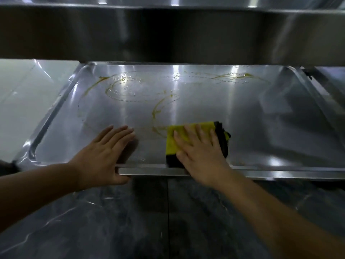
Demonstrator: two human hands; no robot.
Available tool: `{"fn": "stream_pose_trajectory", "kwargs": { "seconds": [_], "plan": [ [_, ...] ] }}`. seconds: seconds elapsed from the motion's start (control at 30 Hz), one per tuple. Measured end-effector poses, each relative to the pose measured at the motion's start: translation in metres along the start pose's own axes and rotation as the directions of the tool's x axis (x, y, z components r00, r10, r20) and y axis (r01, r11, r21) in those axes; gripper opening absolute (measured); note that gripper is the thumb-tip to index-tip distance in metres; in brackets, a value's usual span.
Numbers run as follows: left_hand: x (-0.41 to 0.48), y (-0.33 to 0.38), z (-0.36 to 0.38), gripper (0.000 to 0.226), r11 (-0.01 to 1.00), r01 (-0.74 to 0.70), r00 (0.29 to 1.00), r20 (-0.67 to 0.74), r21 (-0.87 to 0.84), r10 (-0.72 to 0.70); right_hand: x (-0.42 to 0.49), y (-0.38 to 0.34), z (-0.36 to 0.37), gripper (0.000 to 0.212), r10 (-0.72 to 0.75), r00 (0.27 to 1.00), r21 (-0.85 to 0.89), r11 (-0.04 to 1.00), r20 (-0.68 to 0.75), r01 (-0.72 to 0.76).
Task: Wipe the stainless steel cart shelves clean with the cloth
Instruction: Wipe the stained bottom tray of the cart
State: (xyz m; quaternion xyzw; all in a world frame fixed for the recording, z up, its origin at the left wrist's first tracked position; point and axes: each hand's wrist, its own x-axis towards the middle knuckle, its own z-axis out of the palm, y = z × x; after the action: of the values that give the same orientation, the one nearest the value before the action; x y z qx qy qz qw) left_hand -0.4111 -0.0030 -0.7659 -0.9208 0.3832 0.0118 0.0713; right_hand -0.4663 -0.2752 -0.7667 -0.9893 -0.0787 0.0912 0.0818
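The fingers [188, 135] of the right hand [200, 156] lie straight and spread, pressing flat on the folded yellow-and-black cloth [172, 144] without curling round it. The cloth sits at the shelf's [242, 118] front rim, near the middle, and the palm hides much of its dark side. The left hand's [100, 156] fingers [119, 133] are also released and flat on the bare steel of the shelf, just left of the cloth. Its thumb drops over the shelf's front lip, too blurred to tell whether it hooks underneath. Yellowish streaks [158, 109] loop across the shelf's back half, faint under the glare. The upper shelf [168, 34] cuts off the shelf's far wall. Dark marbled floor [130, 221] shows below the shelf.
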Motion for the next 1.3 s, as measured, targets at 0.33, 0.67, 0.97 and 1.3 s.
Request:
{"fn": "stream_pose_trajectory", "kwargs": {
  "seconds": [0.33, 0.67, 0.97, 1.3],
  "plan": [
    [-0.003, -0.004, 0.019, 0.112, 0.988, 0.033, 0.990, -0.129, -0.151, -0.053, 0.086, -0.009, -0.008, 0.054, 0.084, 0.995, -0.033, 0.996, -0.047, -0.086],
    [-0.005, -0.007, 0.013, 0.108, 0.977, 0.021, 0.985, -0.164, -0.212, -0.057, 0.184, -0.001, -0.042, 0.056, 0.262, 0.965, 0.034, 0.964, 0.028, -0.263],
    [-0.008, -0.009, 0.016, 0.118, 0.976, 0.043, 0.978, -0.189, -0.215, -0.085, 0.020, -0.066, 0.005, 0.069, 0.015, 0.995, -0.105, 0.994, 0.099, -0.004],
    [-0.041, -0.084, 0.014, 0.123, 0.968, -0.005, 0.989, -0.142, -0.250, -0.032, 0.137, -0.066, -0.011, 0.055, 0.121, 0.992, -0.124, 0.986, 0.036, -0.116]
  ]
}}
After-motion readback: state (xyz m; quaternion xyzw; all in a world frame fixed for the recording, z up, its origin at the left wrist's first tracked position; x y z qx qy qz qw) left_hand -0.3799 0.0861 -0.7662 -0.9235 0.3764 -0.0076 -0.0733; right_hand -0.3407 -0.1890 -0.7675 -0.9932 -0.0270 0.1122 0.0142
